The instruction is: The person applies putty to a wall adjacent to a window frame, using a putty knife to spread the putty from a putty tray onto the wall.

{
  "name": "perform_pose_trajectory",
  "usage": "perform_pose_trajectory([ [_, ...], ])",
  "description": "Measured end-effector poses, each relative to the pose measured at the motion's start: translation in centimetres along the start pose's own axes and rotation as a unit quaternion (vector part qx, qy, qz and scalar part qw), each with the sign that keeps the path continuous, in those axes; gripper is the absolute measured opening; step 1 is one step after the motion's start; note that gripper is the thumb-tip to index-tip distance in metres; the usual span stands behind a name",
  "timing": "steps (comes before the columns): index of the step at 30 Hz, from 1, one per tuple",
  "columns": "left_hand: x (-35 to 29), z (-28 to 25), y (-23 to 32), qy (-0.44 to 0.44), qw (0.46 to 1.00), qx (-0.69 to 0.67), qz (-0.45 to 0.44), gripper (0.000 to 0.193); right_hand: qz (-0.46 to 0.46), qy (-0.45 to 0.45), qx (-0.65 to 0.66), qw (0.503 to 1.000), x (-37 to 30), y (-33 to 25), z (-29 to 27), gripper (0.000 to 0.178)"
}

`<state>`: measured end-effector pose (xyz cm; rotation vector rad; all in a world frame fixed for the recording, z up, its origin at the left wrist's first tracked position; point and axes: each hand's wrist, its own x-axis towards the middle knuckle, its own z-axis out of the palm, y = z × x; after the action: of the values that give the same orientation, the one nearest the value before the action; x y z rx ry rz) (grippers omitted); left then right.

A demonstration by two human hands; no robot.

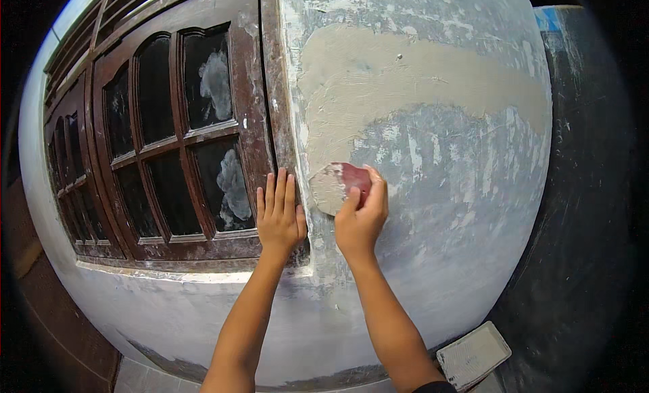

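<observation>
Here, right-hand fingers grip a paste-smeared red scraper.

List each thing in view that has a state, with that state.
left hand, open, laid flat on the window frame
right hand, closed on the red scraper
red scraper, partly smeared with paste, against the wall
beige paste, spread in a curved band
wall, partly coated, elsewhere patchy
wooden window, appears shut
glass panes, two show whitish patches
tray, pale inside
</observation>
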<state>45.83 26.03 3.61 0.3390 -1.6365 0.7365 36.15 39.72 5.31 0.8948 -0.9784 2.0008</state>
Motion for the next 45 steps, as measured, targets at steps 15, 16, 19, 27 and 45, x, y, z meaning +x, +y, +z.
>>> perform_pose_trajectory([
  [15,-0.1,-0.2,0.3,-0.009,1.0,-0.018,0.003,0.063,0.015,-0.068,-0.041,0.997,-1.2,1.3,-0.9,0.036],
  [16,0.1,-0.3,0.2,-0.014,1.0,-0.023,0.003,0.063,0.013,-0.066,-0.039,0.997,-1.0,2.0,-1.4,0.036],
  [19,0.0,-0.3,0.2,-0.013,1.0,-0.023,0.002,0.063,0.106,0.066,-0.071,0.99,-0.4,2.8,-3.6,0.036],
  [27,0.1,-0.2,0.1,0.0,1.0,-0.015,-0.002,0.064,-0.004,-0.042,-0.006,0.999,0.0,0.4,-0.3,0.035],
  [45,0.0,0.0,0.4,0.0,1.0,-0.022,-0.006,0.064,0.054,0.051,-0.066,0.995,2.7,2.9,-3.0,0.036],
])
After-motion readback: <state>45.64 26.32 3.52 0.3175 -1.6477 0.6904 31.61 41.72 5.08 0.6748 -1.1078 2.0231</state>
